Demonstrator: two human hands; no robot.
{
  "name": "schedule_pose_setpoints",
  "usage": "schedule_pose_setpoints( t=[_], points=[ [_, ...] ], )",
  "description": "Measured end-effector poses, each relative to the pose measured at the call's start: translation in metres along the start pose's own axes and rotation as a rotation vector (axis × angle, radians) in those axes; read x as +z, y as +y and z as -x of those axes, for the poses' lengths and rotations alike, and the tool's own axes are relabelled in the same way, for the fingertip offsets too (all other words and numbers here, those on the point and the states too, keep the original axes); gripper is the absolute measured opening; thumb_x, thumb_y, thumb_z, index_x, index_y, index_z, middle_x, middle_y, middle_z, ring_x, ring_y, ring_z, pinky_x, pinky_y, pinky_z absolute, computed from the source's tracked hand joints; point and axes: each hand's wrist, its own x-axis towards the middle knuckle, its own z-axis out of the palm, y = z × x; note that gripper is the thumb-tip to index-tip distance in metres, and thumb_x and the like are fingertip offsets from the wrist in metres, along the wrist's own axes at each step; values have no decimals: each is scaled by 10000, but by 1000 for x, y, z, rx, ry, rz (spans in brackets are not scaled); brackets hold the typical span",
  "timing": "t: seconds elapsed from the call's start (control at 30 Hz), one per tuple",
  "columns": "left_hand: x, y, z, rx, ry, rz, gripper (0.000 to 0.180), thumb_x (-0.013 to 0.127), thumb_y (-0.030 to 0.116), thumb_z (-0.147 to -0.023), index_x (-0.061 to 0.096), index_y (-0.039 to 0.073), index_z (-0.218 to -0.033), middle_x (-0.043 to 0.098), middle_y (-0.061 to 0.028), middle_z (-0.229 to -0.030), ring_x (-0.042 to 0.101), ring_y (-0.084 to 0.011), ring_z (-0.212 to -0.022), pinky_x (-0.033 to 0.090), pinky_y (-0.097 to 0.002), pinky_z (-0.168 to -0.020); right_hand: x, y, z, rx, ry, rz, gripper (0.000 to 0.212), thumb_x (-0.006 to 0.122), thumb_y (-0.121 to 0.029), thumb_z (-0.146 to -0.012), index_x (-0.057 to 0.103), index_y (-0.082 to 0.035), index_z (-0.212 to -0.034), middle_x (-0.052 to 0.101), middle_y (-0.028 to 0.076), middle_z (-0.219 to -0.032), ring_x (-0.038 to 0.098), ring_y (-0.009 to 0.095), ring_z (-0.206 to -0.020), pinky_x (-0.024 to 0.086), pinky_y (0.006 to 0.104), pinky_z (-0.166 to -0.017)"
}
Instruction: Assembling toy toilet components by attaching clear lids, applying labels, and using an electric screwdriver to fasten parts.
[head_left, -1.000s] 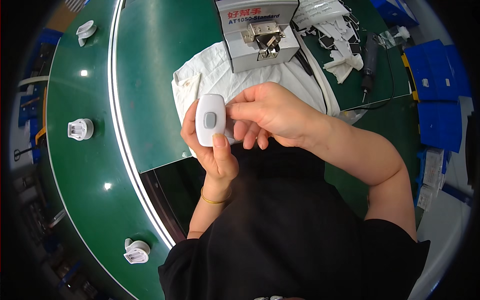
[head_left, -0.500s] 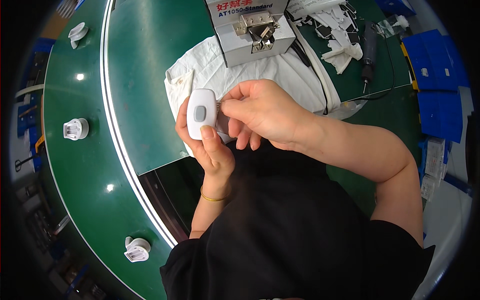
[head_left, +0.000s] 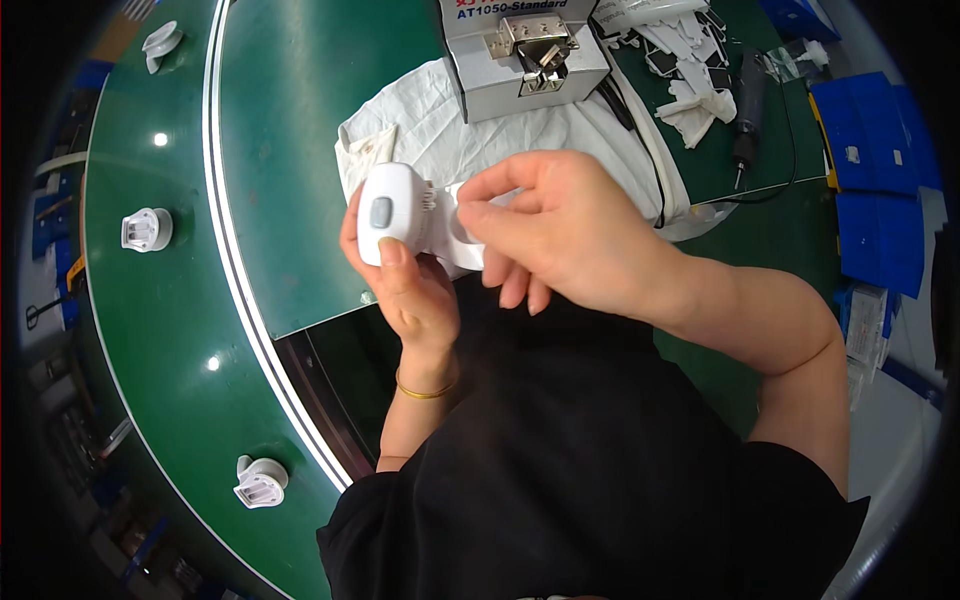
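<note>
My left hand (head_left: 408, 295) is wrapped round a white plastic device (head_left: 395, 225) with a rounded body and a grey oval button. Its thumb presses on the near side of the body. Slots or ribs show along the device's right side, where a white, rounded part stands out. Against that part is my right hand (head_left: 550, 215), thumb and index finger pinched together and the other fingers curled. Whatever the pinch holds is hidden behind the fingers. Both hands are over the near edge of a white cloth (head_left: 400, 110).
A grey box-shaped machine (head_left: 535, 90) with a metal mechanism stands on the cloth. At right lie an electric screwdriver (head_left: 747, 120), white scraps (head_left: 690, 60) and blue bins (head_left: 870, 190). White plastic parts (head_left: 147, 230) sit spaced along the green strip at left.
The device has turned, so its ribbed side and the white part at its right now show. My right hand has shifted slightly right. White parts at left appear higher; the view also shifted.
</note>
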Motion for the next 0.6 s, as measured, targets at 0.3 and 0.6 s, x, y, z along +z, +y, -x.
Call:
schedule_pose_setpoints(
  t=[0.3, 0.6],
  points=[
    [10, 16, 2, -3, -54, 13, 701, 497, 459, -919, 256, 4, -1396, 411, -170, -1336, 448, -246, -1220, 347, -364, -1045, -21, -9, -30, -355, 11, 590, 258, 692, -206, -844, 706, 30, -948, 636, 18, -743, 560, 65, -668, 427, 223, -573],
    [9, 19, 0, -50, -53, 40, 635, 467, 411, -935, 295, -6, -1381, 437, -164, -1322, 457, -237, -1220, 338, -363, -1052, -18, -6, -34, -140, -32, 300, 194, 696, -172, -800, 707, 11, -861, 647, 14, -773, 544, 61, -677, 425, 229, -601]
  ],
)
